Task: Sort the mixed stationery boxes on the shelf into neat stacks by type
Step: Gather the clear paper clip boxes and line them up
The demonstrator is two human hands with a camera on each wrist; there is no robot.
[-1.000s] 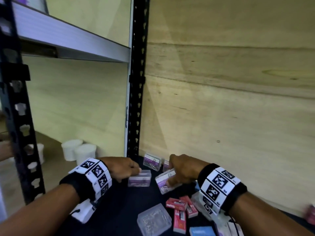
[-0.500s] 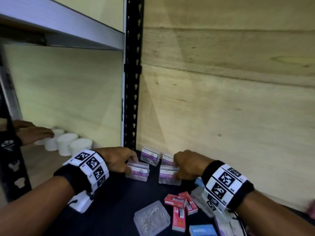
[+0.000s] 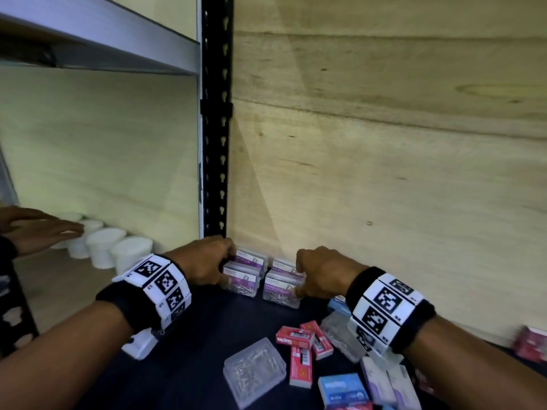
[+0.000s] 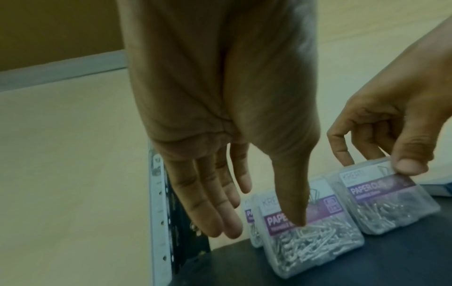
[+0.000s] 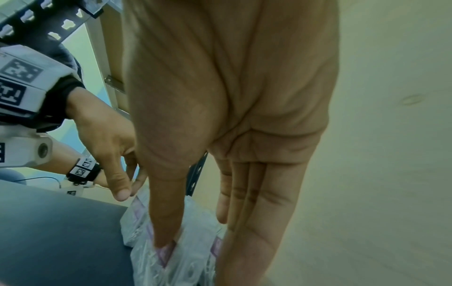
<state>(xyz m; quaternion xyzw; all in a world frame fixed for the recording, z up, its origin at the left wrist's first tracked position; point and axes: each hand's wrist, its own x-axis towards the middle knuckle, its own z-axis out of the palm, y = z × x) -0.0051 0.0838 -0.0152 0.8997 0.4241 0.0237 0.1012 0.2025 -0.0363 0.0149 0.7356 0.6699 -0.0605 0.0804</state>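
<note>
Several clear paper clip boxes with purple labels stand in the back corner of the dark shelf (image 3: 189, 359). My left hand (image 3: 220, 266) holds the front left paper clip box (image 3: 241, 284), thumb on its label (image 4: 297, 216) and fingers (image 4: 215, 218) behind its left side. My right hand (image 3: 299, 284) pinches the front right paper clip box (image 3: 281, 291) at its top corner, thumb (image 4: 411, 166) in front and fingers behind. Both boxes rest on the shelf, side by side, in front of two more of the same kind (image 3: 253, 257). In the right wrist view my right hand (image 5: 195, 232) covers most of its box (image 5: 186, 257).
Red staples boxes (image 3: 296, 340), a clear plastic case (image 3: 254, 372), blue boxes (image 3: 343, 390) and pale boxes (image 3: 390, 383) lie loose at the front right. A black perforated upright (image 3: 216, 143) stands left of the plywood back wall. White cups (image 3: 130, 253) and another person's hand (image 3: 38, 229) are beyond it.
Both hands carried their paper clip boxes back toward the wall and set them down side by side before two others. Another person's hand came in over the white cups.
</note>
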